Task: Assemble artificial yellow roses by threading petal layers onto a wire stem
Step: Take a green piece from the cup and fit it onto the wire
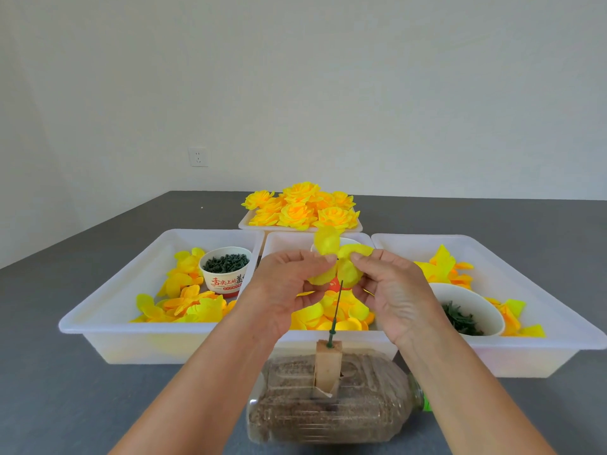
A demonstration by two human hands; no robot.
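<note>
At far left sits a tray (108,310) of petals with a cup (225,270) of green pieces. My left hand (285,290) and right hand (394,290) both pinch one yellow petal layer (345,261), held just above the tip of the green stem (336,307). The stem stands upright in a block (328,366) on a bottle (328,405). Finished roses (302,208) lie behind.

I see a white wall socket (198,156) on the pale wall (328,77) behind the grey table (65,372). Nearest me, a clear plastic bottle (328,405) filled with brownish grit lies on its side on the table, its green cap (425,402) pointing right.
</note>
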